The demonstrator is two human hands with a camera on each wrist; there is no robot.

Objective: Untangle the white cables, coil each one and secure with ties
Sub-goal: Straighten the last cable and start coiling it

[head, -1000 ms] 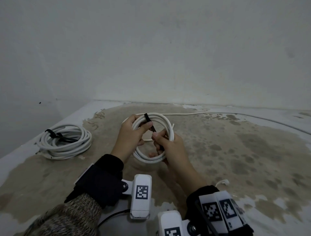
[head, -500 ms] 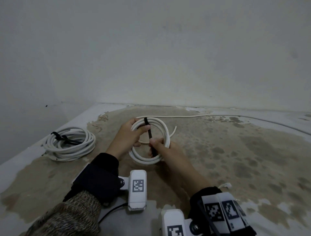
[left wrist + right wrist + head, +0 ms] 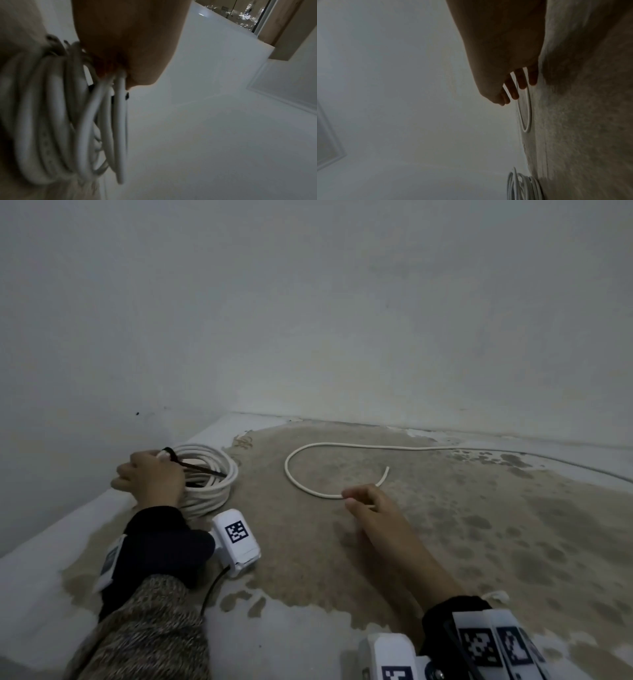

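Observation:
Two white cable coils (image 3: 212, 484) lie stacked at the left edge, a black tie (image 3: 202, 470) across them. My left hand (image 3: 150, 481) grips the upper coil at its near-left side; in the left wrist view its fingers (image 3: 130, 40) curl round the coil's strands (image 3: 106, 121). A loose white cable (image 3: 294, 481) curves in a hook on the stained surface and runs off to the right. My right hand (image 3: 352, 498) reaches it with straight fingers (image 3: 520, 83), fingertips at the cable (image 3: 529, 115); I cannot tell whether they touch. The coils (image 3: 523, 186) also show in the right wrist view.
The worktop (image 3: 445, 542) is brown-stained with a pale rim and meets grey walls (image 3: 308, 320) at the back and left. The coils sit close to the left rim (image 3: 85, 522). A small white scrap (image 3: 495, 595) lies by my right wrist.
Both hands held the coil mid-table, the right on the black tie. The left hand has carried the coil left onto the other coil; the right let go and reached to the loose cable.

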